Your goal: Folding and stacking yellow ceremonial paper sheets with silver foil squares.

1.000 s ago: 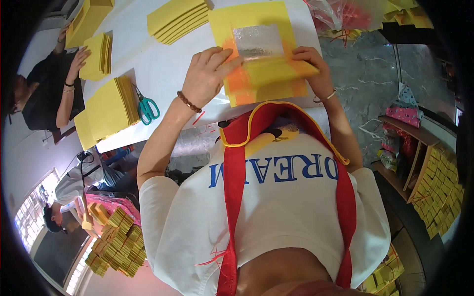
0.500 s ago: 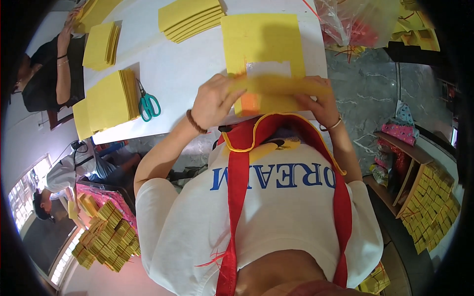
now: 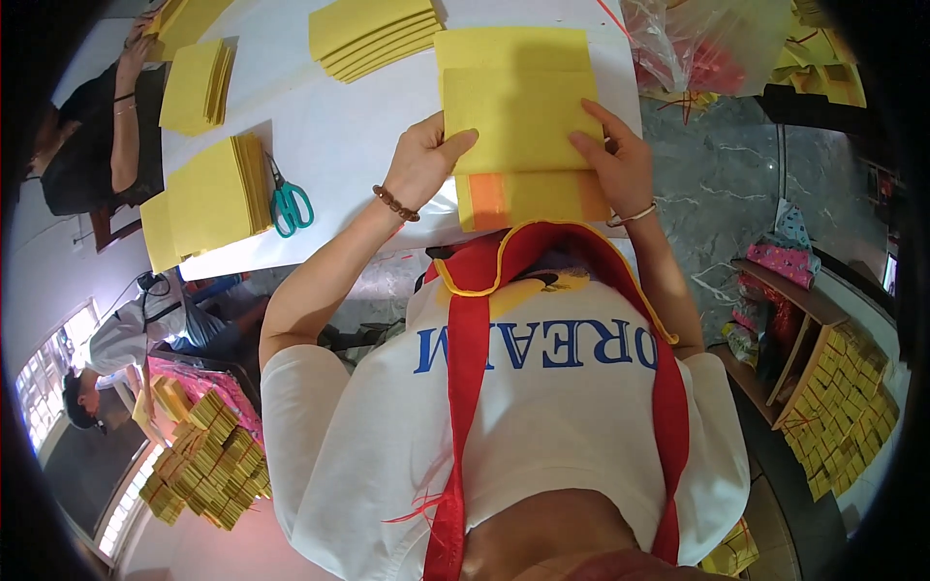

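A piece of yellow paper (image 3: 523, 121) lies between my two hands at the table's front edge; how many sheets it has I cannot tell. My left hand (image 3: 424, 163) grips its left edge, thumb on top and fingers hidden beneath. On the right edge, my right hand (image 3: 620, 165) pinches it with the thumb and forefinger on the upper face. A larger yellow sheet (image 3: 511, 46) lies underneath, showing at the far side. At the near side, yellow paper with orange patches (image 3: 487, 198) sticks out from below, close to my red apron (image 3: 542, 240).
Teal-handled scissors (image 3: 289, 208) lie left on the white table (image 3: 339, 145), beside yellow paper stacks (image 3: 208, 198). A fanned stack (image 3: 376, 39) sits at the far side. A clear plastic bag (image 3: 693, 48) is far right. One co-worker (image 3: 102, 145) is left; another (image 3: 136, 334) is lower left, near bundled paper.
The yellow paper, earlier tilted nearly edge-on and blurred, now lies flatter and farther forward. It covers the pale patch seen before. Both hands moved slightly away from me with it.
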Demonstrator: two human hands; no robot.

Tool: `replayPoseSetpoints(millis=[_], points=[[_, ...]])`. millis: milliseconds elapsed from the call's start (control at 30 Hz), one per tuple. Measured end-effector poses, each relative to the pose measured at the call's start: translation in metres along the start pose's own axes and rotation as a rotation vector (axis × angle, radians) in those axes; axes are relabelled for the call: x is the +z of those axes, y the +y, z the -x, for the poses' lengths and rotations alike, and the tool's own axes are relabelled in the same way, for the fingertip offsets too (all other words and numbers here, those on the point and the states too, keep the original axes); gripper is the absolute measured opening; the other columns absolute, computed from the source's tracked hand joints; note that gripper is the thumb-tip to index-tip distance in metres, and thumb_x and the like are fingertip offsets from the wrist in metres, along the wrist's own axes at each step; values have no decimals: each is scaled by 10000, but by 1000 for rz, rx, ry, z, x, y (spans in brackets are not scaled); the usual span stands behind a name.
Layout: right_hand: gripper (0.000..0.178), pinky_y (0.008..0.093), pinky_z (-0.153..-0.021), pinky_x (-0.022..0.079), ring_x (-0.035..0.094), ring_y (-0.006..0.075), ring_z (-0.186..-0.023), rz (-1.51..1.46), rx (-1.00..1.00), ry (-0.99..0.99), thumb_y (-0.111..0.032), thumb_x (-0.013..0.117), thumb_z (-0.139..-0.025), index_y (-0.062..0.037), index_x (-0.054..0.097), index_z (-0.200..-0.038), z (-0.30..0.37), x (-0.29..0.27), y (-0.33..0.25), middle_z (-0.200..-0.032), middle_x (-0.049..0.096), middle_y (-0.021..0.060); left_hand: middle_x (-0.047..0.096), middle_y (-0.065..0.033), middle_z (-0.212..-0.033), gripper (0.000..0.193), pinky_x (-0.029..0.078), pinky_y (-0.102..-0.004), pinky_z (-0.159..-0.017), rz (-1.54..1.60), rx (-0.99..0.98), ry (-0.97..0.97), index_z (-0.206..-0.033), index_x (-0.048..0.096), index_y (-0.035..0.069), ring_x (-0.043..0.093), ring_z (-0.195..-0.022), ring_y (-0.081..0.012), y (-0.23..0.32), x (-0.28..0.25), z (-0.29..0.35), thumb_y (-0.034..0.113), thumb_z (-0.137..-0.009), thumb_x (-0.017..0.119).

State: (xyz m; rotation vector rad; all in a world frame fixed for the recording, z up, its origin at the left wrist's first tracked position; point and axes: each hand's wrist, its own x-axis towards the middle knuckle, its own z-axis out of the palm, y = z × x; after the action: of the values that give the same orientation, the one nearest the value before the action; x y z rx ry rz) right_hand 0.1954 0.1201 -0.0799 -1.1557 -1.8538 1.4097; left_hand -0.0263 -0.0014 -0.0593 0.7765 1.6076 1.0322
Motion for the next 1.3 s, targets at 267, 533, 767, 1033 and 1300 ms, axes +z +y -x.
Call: replayPoseSetpoints(millis=[267,533,767,1033,1300], points=[[411,246,-574,436,539,103,-617,17,7,-18,-232,701,-736,-67,618,-1103,-9,0,5,-738,626,64,612,-40,-873,347,412,-235,-596,42,0,11,-1139,490,16,551,-725,-88,14,-11,-6,142,-837,606],[413,263,-570,438,559,131,-616,38,-47,27,-246,700,-728,-70,622,-1094,-4,2,6,-727,626,87,398,-198,-1271,507,256,-512,-967,-1047,906,206,-1177,496,65,308,-1216,-378,42,36,-6,330,-771,643],[445,308,-732,455,590,190,-890,390,-46,13,-282,697,-726,-109,598,-1124,1,-3,-24,-1079,593,115,358,-173,-1342,549,240,-504,-1003,-1171,802,133,-1266,452,94,298,-1246,-358,11,47,-19,405,-826,560],[640,666,-945,188,301,303,-1302,1042,-626,-181,-550,539,-777,-239,424,-1325,38,5,-11,-1394,343,127,357,-193,-1338,554,218,-507,-1009,-1139,826,97,-1254,462,88,279,-1261,-364,11,41,-24,386,-802,580],[592,589,-1012,207,292,341,-1299,948,-525,-365,-492,466,-869,-199,356,-1372,36,-4,-20,-1382,362,144,496,-141,-1189,501,368,-380,-838,-1231,816,-208,-1204,493,44,480,-1009,-279,24,36,-4,254,-765,615]])
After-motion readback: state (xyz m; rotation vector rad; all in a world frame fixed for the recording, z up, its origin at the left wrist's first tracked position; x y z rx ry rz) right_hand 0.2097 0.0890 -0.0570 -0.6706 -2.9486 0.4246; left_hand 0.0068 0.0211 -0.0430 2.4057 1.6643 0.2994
